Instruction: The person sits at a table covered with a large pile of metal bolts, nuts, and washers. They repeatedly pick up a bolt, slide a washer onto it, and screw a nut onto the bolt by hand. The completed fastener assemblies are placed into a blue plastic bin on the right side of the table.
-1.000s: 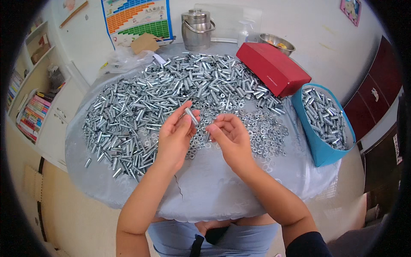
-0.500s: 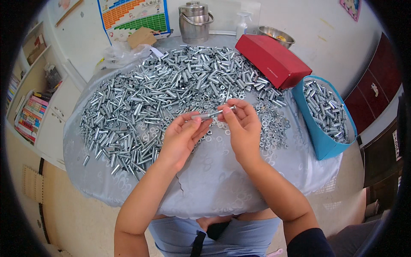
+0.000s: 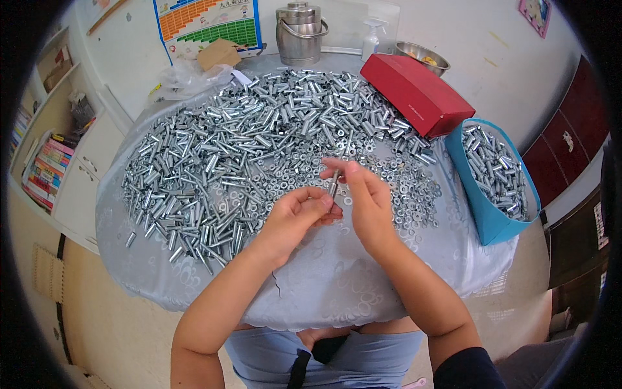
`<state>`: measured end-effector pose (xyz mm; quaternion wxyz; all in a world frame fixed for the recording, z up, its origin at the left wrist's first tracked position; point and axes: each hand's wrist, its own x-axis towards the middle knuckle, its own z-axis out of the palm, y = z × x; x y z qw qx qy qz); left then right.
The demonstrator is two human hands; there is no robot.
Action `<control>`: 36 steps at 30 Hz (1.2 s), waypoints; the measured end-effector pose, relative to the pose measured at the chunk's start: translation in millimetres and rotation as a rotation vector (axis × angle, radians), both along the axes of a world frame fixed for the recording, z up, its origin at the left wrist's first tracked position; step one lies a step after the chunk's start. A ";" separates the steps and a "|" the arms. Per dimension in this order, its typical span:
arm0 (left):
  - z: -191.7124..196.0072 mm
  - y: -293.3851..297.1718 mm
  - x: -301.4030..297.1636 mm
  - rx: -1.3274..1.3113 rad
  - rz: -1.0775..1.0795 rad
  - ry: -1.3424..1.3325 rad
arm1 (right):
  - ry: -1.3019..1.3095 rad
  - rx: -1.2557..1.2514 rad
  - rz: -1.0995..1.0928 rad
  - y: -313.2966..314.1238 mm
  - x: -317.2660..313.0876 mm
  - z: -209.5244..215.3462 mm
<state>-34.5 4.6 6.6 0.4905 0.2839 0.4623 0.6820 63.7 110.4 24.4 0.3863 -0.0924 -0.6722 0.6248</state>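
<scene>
A slim silver expansion bolt point(image 3: 334, 186) stands nearly upright, tilted slightly right, above the near side of the metal pile. My left hand point(image 3: 299, 217) pinches its lower part between thumb and fingers. Around its upper end close the thumb and fingers of my right hand point(image 3: 367, 198), partly hiding the tip. Just beyond my hands spread many loose washers and nuts point(image 3: 408, 188). A wide heap of metal sleeves and bolts point(image 3: 259, 123) fills the table's left and far parts.
A blue fabric bin point(image 3: 494, 232) full of metal bolts stands at the right, beside a red box point(image 3: 418, 94). At the back are a steel lidded pot point(image 3: 300, 42), a spray bottle point(image 3: 370, 42), a metal bowl point(image 3: 440, 61) and a plastic bag point(image 3: 188, 81). A shiny cloth point(image 3: 324, 279) covers the table.
The expansion bolt has turned from lying nearly level to nearly upright. My left hand has moved right and slightly down, below its lower end; my right hand has shifted little.
</scene>
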 end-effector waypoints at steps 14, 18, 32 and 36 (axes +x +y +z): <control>9.1 -2.6 6.5 -0.013 0.034 -0.020 | -0.071 0.084 0.033 -6.7 -4.3 -17.3; -0.3 -3.4 -2.9 -0.057 0.047 -0.024 | -0.133 -0.013 0.094 -10.6 -2.3 -9.7; 15.8 -5.8 -4.4 -0.278 -0.056 0.118 | -0.355 0.491 -0.029 59.6 51.8 22.4; 12.8 -3.4 1.6 -0.318 -0.040 0.152 | -0.443 0.776 -0.066 73.4 61.8 5.2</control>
